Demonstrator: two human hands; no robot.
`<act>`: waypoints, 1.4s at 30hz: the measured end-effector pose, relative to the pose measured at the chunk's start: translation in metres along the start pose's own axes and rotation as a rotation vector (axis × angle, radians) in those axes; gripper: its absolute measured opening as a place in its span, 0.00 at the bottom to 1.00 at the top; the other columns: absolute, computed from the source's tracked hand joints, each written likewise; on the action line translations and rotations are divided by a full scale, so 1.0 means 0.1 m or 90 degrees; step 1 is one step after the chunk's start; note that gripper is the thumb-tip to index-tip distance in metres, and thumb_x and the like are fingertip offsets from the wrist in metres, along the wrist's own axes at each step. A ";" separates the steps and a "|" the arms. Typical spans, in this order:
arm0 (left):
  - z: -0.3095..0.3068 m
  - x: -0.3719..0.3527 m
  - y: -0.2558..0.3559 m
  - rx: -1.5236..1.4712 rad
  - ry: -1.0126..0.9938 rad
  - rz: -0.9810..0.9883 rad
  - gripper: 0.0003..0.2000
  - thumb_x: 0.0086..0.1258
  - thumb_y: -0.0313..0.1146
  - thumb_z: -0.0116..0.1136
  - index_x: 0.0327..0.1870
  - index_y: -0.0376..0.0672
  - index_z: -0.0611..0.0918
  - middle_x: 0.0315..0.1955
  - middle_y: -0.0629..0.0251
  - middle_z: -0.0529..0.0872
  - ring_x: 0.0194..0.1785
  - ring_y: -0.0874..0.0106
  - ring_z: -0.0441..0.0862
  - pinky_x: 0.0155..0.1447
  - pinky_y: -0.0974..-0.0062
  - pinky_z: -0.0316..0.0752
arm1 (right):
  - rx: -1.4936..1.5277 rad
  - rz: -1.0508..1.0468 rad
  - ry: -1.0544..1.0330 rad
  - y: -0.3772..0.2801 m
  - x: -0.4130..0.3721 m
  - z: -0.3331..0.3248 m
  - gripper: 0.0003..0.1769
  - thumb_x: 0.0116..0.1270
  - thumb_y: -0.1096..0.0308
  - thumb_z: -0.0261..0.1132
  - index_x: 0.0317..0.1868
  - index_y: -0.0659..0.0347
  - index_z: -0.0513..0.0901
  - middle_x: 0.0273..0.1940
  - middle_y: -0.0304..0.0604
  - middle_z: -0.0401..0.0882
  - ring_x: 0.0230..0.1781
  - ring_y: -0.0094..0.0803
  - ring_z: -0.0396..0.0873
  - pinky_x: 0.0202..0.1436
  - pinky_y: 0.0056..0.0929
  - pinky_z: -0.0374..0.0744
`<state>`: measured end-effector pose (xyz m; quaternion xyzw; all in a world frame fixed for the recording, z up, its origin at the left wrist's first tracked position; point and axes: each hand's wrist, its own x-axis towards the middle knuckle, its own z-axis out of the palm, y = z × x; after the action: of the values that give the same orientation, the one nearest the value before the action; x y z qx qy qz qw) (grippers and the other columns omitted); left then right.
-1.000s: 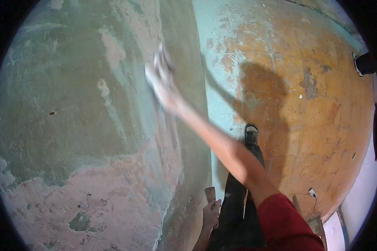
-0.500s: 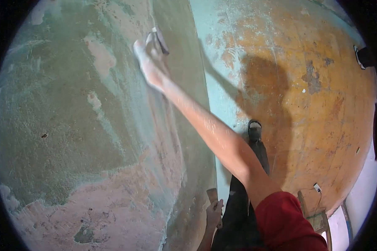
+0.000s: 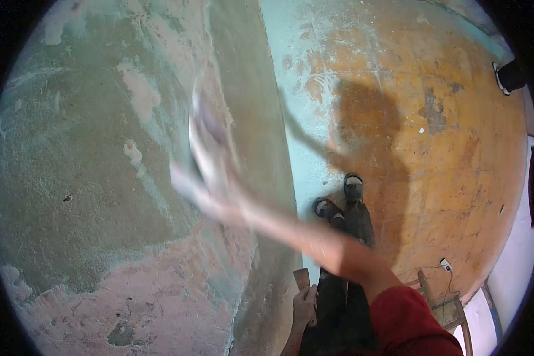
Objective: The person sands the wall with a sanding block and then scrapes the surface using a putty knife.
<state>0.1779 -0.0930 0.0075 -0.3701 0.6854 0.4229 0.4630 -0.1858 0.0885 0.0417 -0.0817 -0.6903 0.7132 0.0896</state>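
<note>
My right hand (image 3: pixel 213 172), dusty white and smeared by motion, is held against or just off the patchy green wall (image 3: pixel 101 219). Under its fingers is a flat purple-grey piece (image 3: pixel 212 123) that looks like folded sandpaper; the blur hides its edges. The thumb sticks out to the left. Low in the view, close to my legs, my left hand (image 3: pixel 304 305) is closed around the handle of a putty knife (image 3: pixel 302 277). Its broad brownish blade points up, apart from the wall.
Pale pinkish patches (image 3: pixel 160 291) show where the wall's green coat is gone. My sandalled feet (image 3: pixel 353 184) stand on a worn orange floor (image 3: pixel 445 184). A wooden frame (image 3: pixel 454 311) and a white socket box (image 3: pixel 445 264) with a cord are at lower right. Another person's foot (image 3: pixel 504 80) is at upper right.
My right hand has come down the wall with the purple-grey piece, and its elbow is lower. My left hand with the putty knife has barely moved. Both my feet now show.
</note>
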 end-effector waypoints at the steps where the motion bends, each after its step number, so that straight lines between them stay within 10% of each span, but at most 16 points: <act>1: -0.01 0.00 -0.04 0.009 -0.005 0.000 0.16 0.75 0.43 0.58 0.28 0.42 0.79 0.18 0.76 0.73 0.20 0.84 0.69 0.24 0.82 0.65 | 0.019 -0.038 0.004 -0.14 -0.61 0.18 0.49 0.74 0.43 0.50 0.79 0.57 0.30 0.80 0.55 0.24 0.81 0.49 0.30 0.81 0.54 0.38; 5: 0.00 -0.06 -0.03 0.019 -0.022 0.002 0.16 0.75 0.43 0.58 0.29 0.42 0.80 0.18 0.75 0.74 0.20 0.84 0.69 0.25 0.82 0.65 | 0.091 -0.078 -0.042 -0.11 -1.35 0.44 0.48 0.75 0.49 0.52 0.79 0.56 0.29 0.80 0.55 0.24 0.81 0.51 0.35 0.81 0.57 0.43; 11: -0.10 0.02 -0.30 -0.003 -0.004 -0.014 0.16 0.74 0.43 0.58 0.29 0.40 0.81 0.18 0.74 0.75 0.20 0.83 0.71 0.25 0.80 0.67 | 0.183 0.087 -0.060 -0.04 -0.10 0.09 0.50 0.75 0.39 0.46 0.78 0.62 0.29 0.80 0.53 0.22 0.80 0.54 0.30 0.81 0.54 0.41; 14: -0.08 0.05 -0.43 0.034 -0.010 0.101 0.16 0.74 0.43 0.58 0.29 0.40 0.81 0.19 0.73 0.77 0.21 0.82 0.72 0.26 0.79 0.67 | 0.065 0.065 -0.084 -0.35 -1.42 0.39 0.49 0.74 0.45 0.51 0.79 0.56 0.31 0.80 0.54 0.22 0.81 0.50 0.27 0.81 0.56 0.40; 16: -0.07 0.00 -0.32 0.129 -0.013 -0.046 0.14 0.77 0.39 0.53 0.29 0.44 0.78 0.20 0.72 0.75 0.22 0.79 0.71 0.28 0.78 0.68 | 0.191 0.032 -0.109 -0.47 -2.20 0.57 0.47 0.76 0.47 0.50 0.79 0.54 0.29 0.79 0.52 0.18 0.81 0.48 0.25 0.80 0.58 0.35; 24: -0.10 -0.15 -0.45 -0.011 -0.012 0.029 0.17 0.75 0.43 0.58 0.27 0.41 0.79 0.18 0.75 0.72 0.21 0.84 0.68 0.25 0.82 0.63 | 0.324 0.286 -0.158 -0.21 -1.06 0.25 0.47 0.76 0.46 0.50 0.79 0.53 0.29 0.80 0.52 0.24 0.81 0.47 0.28 0.81 0.52 0.35; 26: -0.04 -0.16 -0.46 0.022 0.004 0.021 0.17 0.75 0.43 0.58 0.27 0.41 0.79 0.18 0.75 0.72 0.21 0.84 0.68 0.24 0.82 0.63 | 0.072 -0.003 -0.083 -0.28 -2.08 0.61 0.51 0.73 0.48 0.56 0.79 0.55 0.30 0.79 0.55 0.20 0.81 0.53 0.29 0.80 0.57 0.37; 42: -0.13 0.03 -1.17 0.039 0.097 0.049 0.18 0.75 0.45 0.57 0.26 0.43 0.79 0.17 0.76 0.73 0.20 0.85 0.69 0.24 0.80 0.63 | 0.122 -0.005 -0.157 -0.48 -2.33 0.62 0.50 0.74 0.46 0.54 0.79 0.56 0.32 0.80 0.55 0.25 0.80 0.54 0.36 0.80 0.58 0.45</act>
<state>0.2778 -0.1482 -0.0200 -0.3600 0.7449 0.3901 0.4040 0.0259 -0.0260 0.0899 0.0186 -0.6255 0.7799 0.0143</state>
